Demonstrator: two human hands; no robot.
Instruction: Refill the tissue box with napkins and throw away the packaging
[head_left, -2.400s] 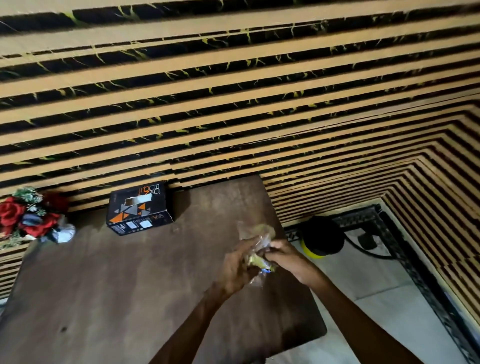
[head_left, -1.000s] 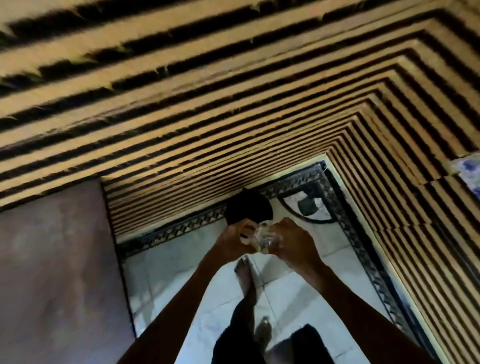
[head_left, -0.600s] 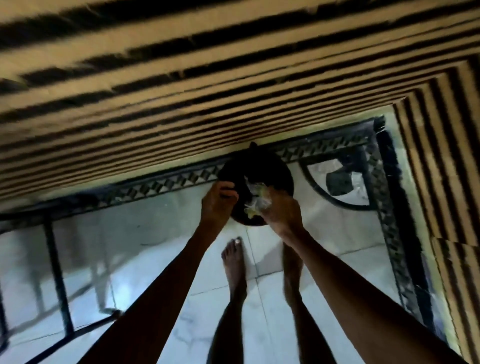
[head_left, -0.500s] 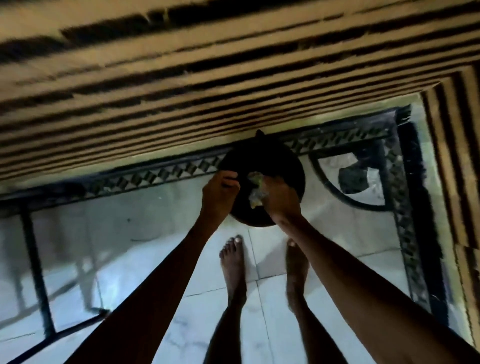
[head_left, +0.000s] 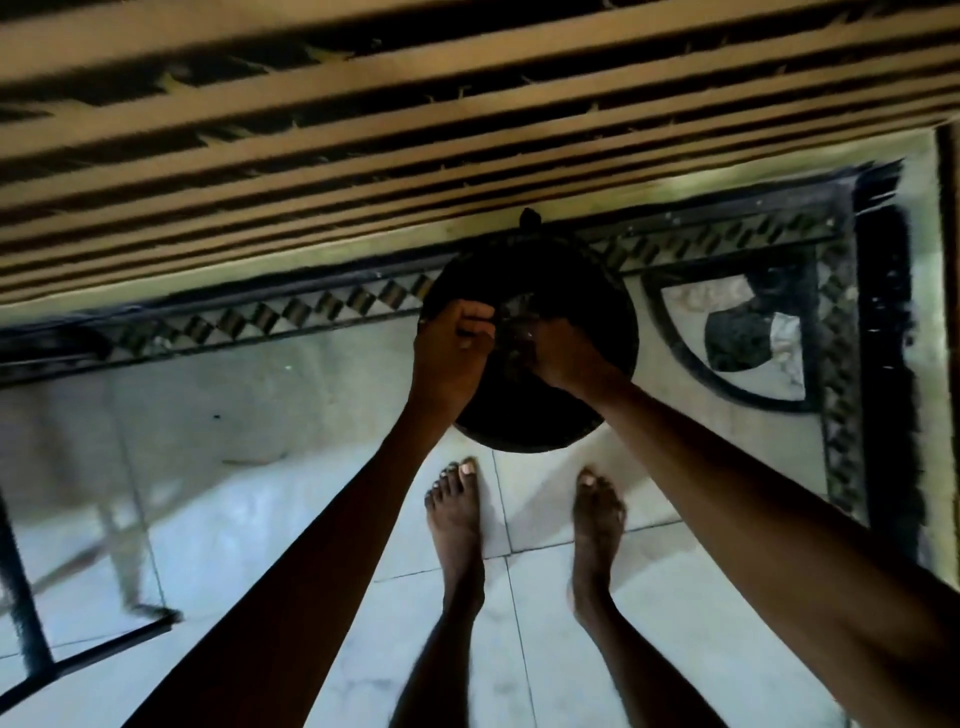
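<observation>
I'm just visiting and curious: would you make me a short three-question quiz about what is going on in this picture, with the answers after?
1. True or false: both hands are over the round black bin.
2. Which hand has the crumpled clear packaging against its fingers? A) left hand B) right hand C) neither
3. Fill in: the bin stands on the tiled ______, next to the striped wall.

Key
1. True. The left hand and the right hand are both above the bin's mouth.
2. B. The packaging sits at the right hand's fingers; the left hand is curled beside it, at the bin's rim.
3. floor.
</observation>
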